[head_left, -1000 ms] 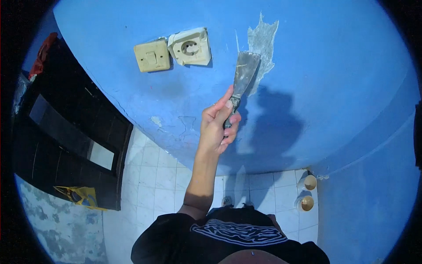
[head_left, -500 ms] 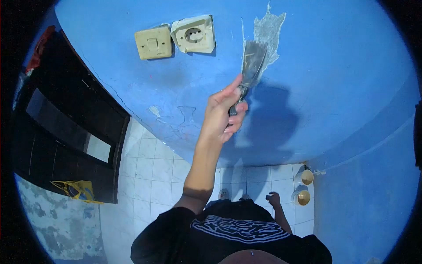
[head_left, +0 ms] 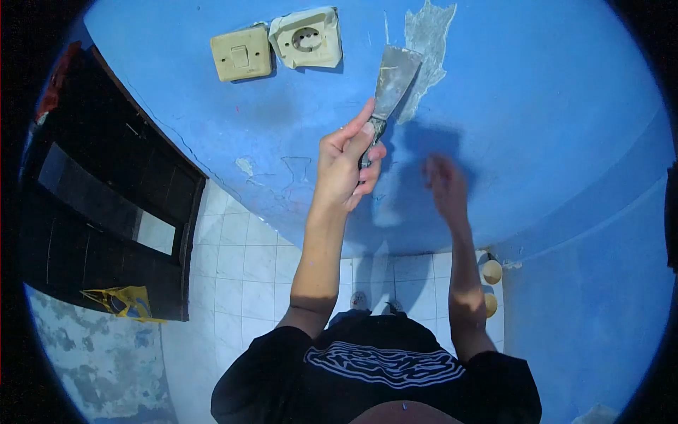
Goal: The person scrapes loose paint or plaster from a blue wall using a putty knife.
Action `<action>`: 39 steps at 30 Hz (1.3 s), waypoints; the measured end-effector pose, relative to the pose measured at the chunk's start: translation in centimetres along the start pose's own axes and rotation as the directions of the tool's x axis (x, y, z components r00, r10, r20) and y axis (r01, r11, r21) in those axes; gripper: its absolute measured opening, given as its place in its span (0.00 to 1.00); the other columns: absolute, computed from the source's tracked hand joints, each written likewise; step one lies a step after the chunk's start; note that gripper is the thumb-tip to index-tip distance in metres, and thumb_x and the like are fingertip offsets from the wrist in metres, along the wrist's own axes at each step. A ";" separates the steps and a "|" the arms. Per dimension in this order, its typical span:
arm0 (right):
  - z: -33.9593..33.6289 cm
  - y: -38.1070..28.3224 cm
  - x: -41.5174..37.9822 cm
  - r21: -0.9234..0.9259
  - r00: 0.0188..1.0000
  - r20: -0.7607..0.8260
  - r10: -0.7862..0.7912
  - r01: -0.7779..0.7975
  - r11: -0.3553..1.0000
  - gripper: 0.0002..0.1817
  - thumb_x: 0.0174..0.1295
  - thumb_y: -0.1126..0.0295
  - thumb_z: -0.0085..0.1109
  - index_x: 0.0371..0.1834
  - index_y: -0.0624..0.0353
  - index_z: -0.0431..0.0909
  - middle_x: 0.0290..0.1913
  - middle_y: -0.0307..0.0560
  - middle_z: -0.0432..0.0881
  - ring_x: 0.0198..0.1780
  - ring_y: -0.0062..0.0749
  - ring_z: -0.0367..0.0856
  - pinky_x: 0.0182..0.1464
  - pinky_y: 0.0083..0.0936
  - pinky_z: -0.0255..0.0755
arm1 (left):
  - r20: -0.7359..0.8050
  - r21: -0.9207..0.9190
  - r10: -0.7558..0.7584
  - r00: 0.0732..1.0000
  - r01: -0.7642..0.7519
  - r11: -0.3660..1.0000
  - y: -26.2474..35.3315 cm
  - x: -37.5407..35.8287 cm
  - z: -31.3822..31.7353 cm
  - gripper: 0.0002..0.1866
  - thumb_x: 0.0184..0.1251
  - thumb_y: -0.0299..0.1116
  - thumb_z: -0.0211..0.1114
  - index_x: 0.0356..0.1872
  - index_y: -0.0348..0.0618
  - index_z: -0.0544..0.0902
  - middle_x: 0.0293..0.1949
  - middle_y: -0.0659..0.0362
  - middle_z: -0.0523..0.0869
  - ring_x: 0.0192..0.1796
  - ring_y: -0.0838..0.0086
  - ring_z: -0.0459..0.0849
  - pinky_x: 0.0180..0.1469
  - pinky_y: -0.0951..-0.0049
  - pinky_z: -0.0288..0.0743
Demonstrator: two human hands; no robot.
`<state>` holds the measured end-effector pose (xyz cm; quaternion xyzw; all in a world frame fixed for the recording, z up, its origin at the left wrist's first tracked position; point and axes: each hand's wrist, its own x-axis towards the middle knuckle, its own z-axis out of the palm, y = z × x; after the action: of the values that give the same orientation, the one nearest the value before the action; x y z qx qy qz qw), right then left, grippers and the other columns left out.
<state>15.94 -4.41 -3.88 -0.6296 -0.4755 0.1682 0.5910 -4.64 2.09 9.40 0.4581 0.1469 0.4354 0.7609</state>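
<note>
My left hand (head_left: 346, 161) is wrapped round the dark handle of a paint scraper (head_left: 395, 79). Its wide metal blade points up the blue wall (head_left: 537, 92) and overlaps the left side of a bare grey patch (head_left: 428, 53) where paint is gone. Pale flecks stick to the blade. To the right and lower, my right hand (head_left: 446, 181) is raised before the wall, its fingers smeared by motion. No tool shows in it.
A light switch (head_left: 241, 55) and a loose-looking socket (head_left: 308, 39) are on the wall at upper left. Two round containers (head_left: 492, 272) stand on the tiled floor (head_left: 258, 258) at lower right. A dark door (head_left: 106, 191) is at left, with a yellow bag (head_left: 127, 302) by it.
My right hand has come up from beside my body to in front of the wall. The scraper has shifted slightly left, and its blade now shows more face-on.
</note>
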 end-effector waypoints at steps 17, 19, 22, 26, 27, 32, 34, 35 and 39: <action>6.7 -14.5 11.7 0.055 0.760 -0.554 -0.340 0.441 0.896 0.17 0.65 0.65 0.61 0.20 0.64 0.75 0.14 0.40 0.72 0.18 0.22 0.66 0.22 0.32 0.60 | -0.046 0.016 0.052 0.998 -0.051 0.999 -4.0 2.1 1.0 0.24 0.77 0.34 0.57 0.72 0.47 0.70 0.21 0.64 0.73 0.14 0.87 0.62 0.12 0.84 0.51; 6.6 -14.1 11.5 0.006 0.751 -0.557 -0.354 0.430 0.903 0.17 0.65 0.66 0.60 0.20 0.64 0.75 0.14 0.40 0.71 0.18 0.23 0.67 0.22 0.32 0.61 | -0.058 0.008 0.067 0.996 -0.066 0.998 -4.7 1.9 0.9 0.24 0.77 0.35 0.57 0.72 0.48 0.70 0.21 0.64 0.73 0.15 0.87 0.62 0.12 0.84 0.52; 6.6 -14.5 10.6 0.093 0.779 -0.538 -0.321 0.433 0.897 0.18 0.66 0.67 0.59 0.19 0.64 0.73 0.14 0.40 0.70 0.18 0.22 0.66 0.22 0.31 0.60 | -0.065 0.029 0.078 0.995 -0.076 0.997 -4.8 1.1 1.0 0.25 0.77 0.35 0.57 0.72 0.47 0.70 0.21 0.66 0.72 0.15 0.87 0.62 0.12 0.84 0.52; 6.0 -15.1 11.3 0.035 0.771 -0.524 -0.362 0.444 0.895 0.17 0.66 0.68 0.59 0.18 0.63 0.73 0.13 0.39 0.69 0.18 0.20 0.65 0.21 0.30 0.59 | -0.027 -0.047 0.046 0.999 -0.047 0.998 -4.7 1.9 1.5 0.25 0.77 0.36 0.56 0.72 0.46 0.69 0.21 0.67 0.71 0.15 0.88 0.62 0.13 0.85 0.53; 6.0 -15.0 11.4 0.048 0.770 -0.529 -0.356 0.447 0.893 0.17 0.66 0.68 0.59 0.18 0.63 0.73 0.13 0.38 0.69 0.18 0.20 0.64 0.21 0.30 0.58 | -0.027 -0.061 0.050 0.998 -0.051 0.997 -4.9 2.0 1.5 0.25 0.77 0.36 0.56 0.72 0.45 0.69 0.21 0.67 0.71 0.15 0.88 0.62 0.13 0.85 0.53; 5.9 -16.9 11.3 0.039 0.770 -0.529 -0.358 0.443 0.896 0.17 0.65 0.69 0.59 0.18 0.63 0.72 0.14 0.37 0.69 0.18 0.18 0.63 0.21 0.28 0.57 | 0.026 -0.095 0.064 0.998 -0.062 0.994 -4.2 2.8 1.2 0.25 0.77 0.36 0.55 0.72 0.44 0.69 0.21 0.67 0.70 0.15 0.88 0.61 0.12 0.85 0.53; 5.8 -17.3 11.7 0.057 0.774 -0.514 -0.371 0.463 0.885 0.17 0.65 0.70 0.58 0.18 0.63 0.72 0.14 0.37 0.69 0.18 0.18 0.63 0.21 0.27 0.57 | 0.043 -0.118 0.078 0.996 -0.073 0.990 -3.8 3.2 1.3 0.25 0.78 0.36 0.54 0.72 0.43 0.69 0.21 0.67 0.71 0.15 0.88 0.61 0.12 0.85 0.53; 5.9 -17.3 11.9 0.061 0.768 -0.522 -0.370 0.467 0.882 0.16 0.65 0.70 0.58 0.18 0.63 0.72 0.14 0.37 0.69 0.19 0.17 0.62 0.22 0.27 0.57 | 0.036 -0.100 0.074 0.997 -0.070 0.992 -3.7 3.3 1.4 0.24 0.78 0.35 0.54 0.72 0.44 0.69 0.22 0.67 0.71 0.15 0.88 0.61 0.12 0.85 0.53; 6.2 -17.3 11.6 0.111 0.768 -0.539 -0.345 0.471 0.875 0.17 0.65 0.70 0.58 0.18 0.63 0.71 0.14 0.36 0.68 0.20 0.17 0.62 0.22 0.26 0.56 | 0.048 -0.090 0.049 0.998 -0.045 0.995 -3.8 3.2 0.9 0.24 0.78 0.35 0.54 0.72 0.51 0.69 0.22 0.65 0.72 0.15 0.87 0.63 0.12 0.83 0.53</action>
<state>9.92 5.89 14.35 -0.4558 -0.4065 -0.0792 0.7879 -0.21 3.41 7.29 0.4379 0.0976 0.4476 0.7736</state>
